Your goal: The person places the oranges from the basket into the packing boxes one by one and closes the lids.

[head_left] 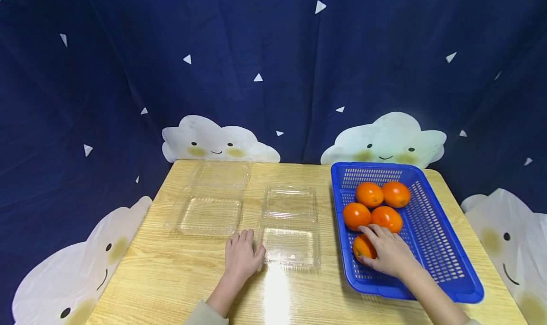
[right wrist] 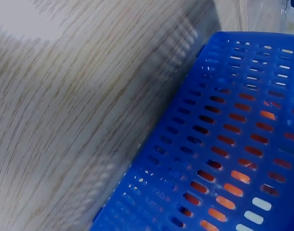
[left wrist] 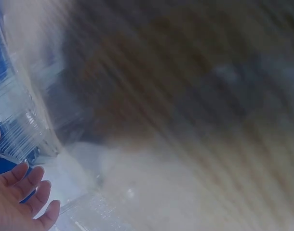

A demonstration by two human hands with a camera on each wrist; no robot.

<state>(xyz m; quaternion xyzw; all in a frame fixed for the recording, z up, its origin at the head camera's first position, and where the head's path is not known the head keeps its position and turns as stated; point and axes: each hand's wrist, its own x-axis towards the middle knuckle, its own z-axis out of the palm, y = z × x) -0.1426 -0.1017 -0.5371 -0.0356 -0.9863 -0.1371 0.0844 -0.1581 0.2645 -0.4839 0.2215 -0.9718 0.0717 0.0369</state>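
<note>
My right hand (head_left: 388, 252) reaches into the blue plastic basket (head_left: 455, 249), its thumb and fingers around the nearest orange (head_left: 363, 250). Several more oranges (head_left: 369, 195) lie behind it in the basket. In the right wrist view only the slotted basket wall (right wrist: 185, 159) shows, with orange colour through the holes; the hand is hidden there. My left hand (head_left: 242, 254) rests on the table between two open clear plastic clamshell boxes, close to the left side of the nearer box (head_left: 290, 246). In the left wrist view its fingers (left wrist: 33, 185) are loosely bent, with nothing held.
The other clear clamshell box (head_left: 209, 215) lies open at the left, its lid folded back. The wooden table (head_left: 171, 277) ends at a dark blue curtain (head_left: 273, 44) with white clouds. The basket takes up the table's right side.
</note>
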